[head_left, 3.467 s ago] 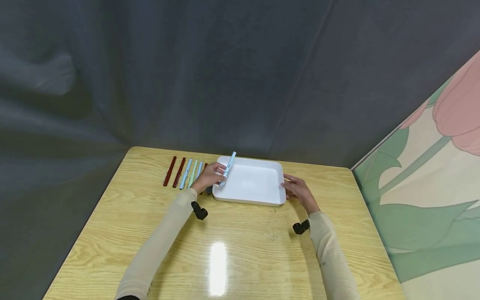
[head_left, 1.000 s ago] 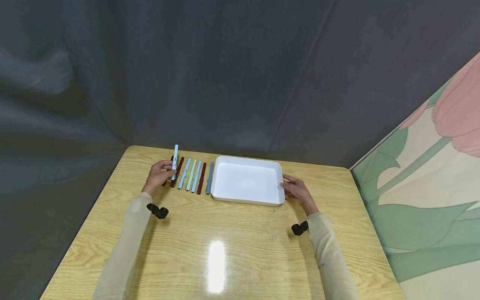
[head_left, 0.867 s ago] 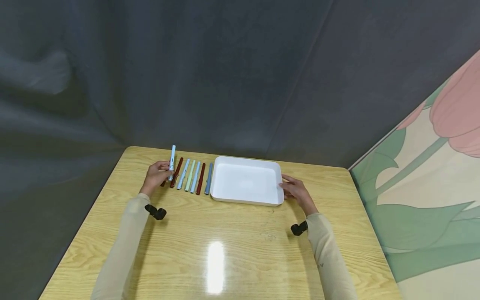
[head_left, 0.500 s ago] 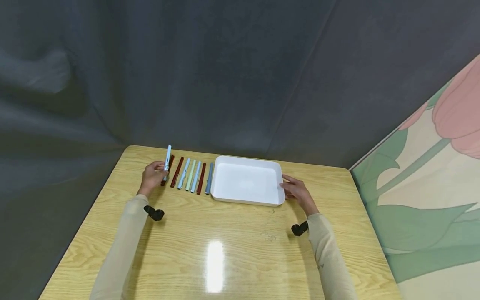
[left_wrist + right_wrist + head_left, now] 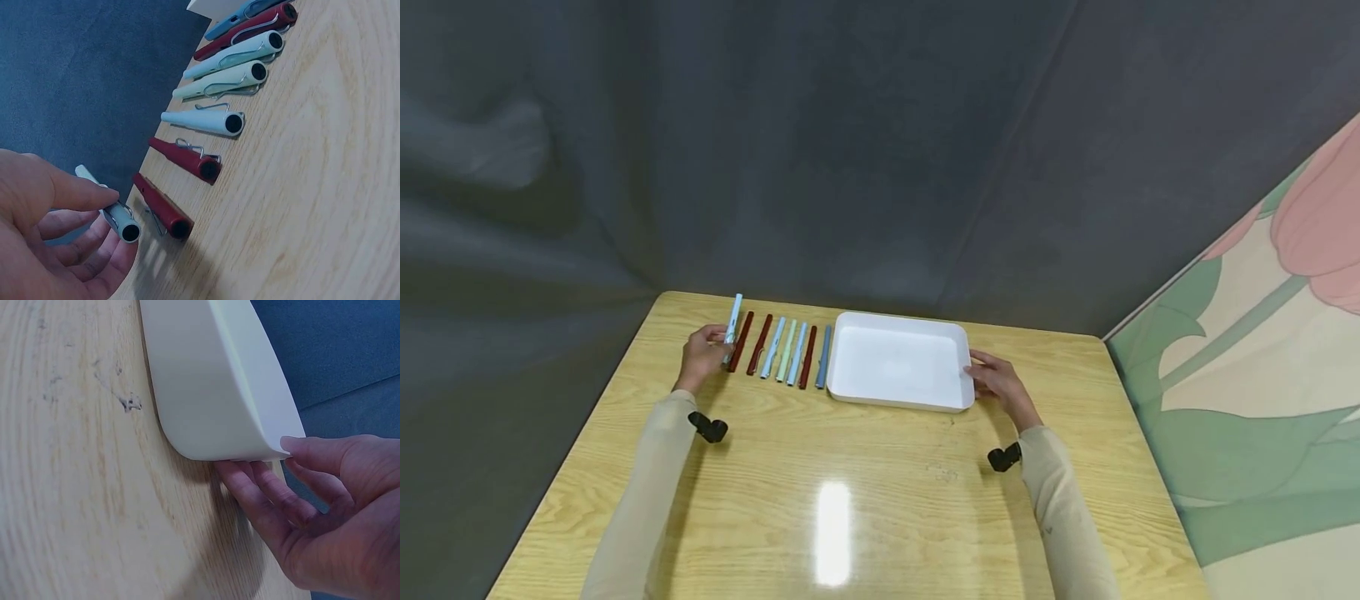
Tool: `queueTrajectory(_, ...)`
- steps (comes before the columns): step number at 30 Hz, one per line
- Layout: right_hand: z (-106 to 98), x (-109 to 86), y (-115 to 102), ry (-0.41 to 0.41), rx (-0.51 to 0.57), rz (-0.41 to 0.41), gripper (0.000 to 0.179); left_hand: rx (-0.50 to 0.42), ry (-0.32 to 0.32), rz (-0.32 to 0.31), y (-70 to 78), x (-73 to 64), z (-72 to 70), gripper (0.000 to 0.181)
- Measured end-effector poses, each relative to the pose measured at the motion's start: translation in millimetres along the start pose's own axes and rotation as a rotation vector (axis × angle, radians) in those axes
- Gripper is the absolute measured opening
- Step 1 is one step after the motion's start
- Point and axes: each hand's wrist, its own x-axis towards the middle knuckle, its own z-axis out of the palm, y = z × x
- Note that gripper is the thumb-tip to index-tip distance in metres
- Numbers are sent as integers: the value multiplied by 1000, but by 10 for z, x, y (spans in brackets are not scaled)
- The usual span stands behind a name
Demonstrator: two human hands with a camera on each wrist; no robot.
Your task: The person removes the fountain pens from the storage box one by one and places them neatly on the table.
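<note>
My left hand (image 5: 702,357) pinches a light blue pen (image 5: 733,317) between thumb and fingers at the left end of a row of pens. In the left wrist view this pen (image 5: 123,222) has a wire clip and a dark round cap end, and the thumb lies across it. Just right of it lies a dark red pen (image 5: 741,342), with a second dark red pen (image 5: 760,344) beyond. My right hand (image 5: 997,382) holds the right end of a white tray (image 5: 901,405). The right wrist view shows the thumb on the tray's rim (image 5: 265,449) and fingers against its outer wall.
Rightward the row goes on with a light blue pen (image 5: 772,348), a light green pen (image 5: 786,350), another light blue pen (image 5: 797,353), a dark red pen (image 5: 808,357) and a blue pen (image 5: 823,357) close to the tray. A dark curtain (image 5: 850,167) hangs behind the wooden table (image 5: 737,500).
My left hand has carried the light blue pen from over the tray's left side to the left end of the row, lately edging past the leftmost red pen. The right hand stays at the tray.
</note>
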Motion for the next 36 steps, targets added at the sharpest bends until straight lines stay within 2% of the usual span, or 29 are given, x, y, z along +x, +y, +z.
queueTrajectory(10, -2, 18, 35, 6, -10, -2, 58, 14, 16, -25, -61, 33, -21, 46)
queueTrajectory(17, -8, 8, 28, -2, -3, -6, 59, 68, 32, -50, -61, 36, -41, 47)
queueTrajectory(26, -21, 18, 10, -1, 0, 18, 62, 168, 64, -39, -107, 63, -38, 34)
queueTrajectory(36, -17, 1, -13, 11, -18, -7, 58, 197, 58, -25, -165, 95, 9, 36)
